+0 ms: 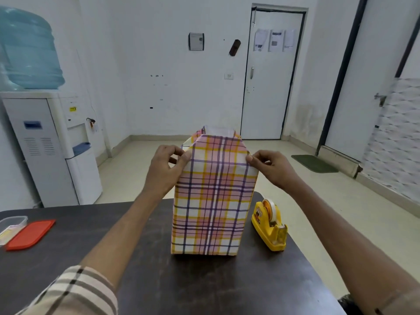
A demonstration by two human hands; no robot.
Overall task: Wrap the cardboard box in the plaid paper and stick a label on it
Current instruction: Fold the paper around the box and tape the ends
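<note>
The box (211, 201) stands upright in the middle of the dark table (113, 246), its sides covered by pink, yellow and purple plaid paper. At the top the paper is folded inward into a sloping flap (218, 148), with the white inside of the paper showing behind it. My left hand (166, 167) pinches the paper at the top left corner. At the top right corner my right hand (270, 167) pinches the fold. The cardboard itself is hidden by the paper.
A yellow tape dispenser (270, 226) stands just right of the box near the table's right edge. At the far left lie a red lid (30, 234) and a clear plastic container (10, 228). A water cooler (50, 137) stands beyond the table at the left.
</note>
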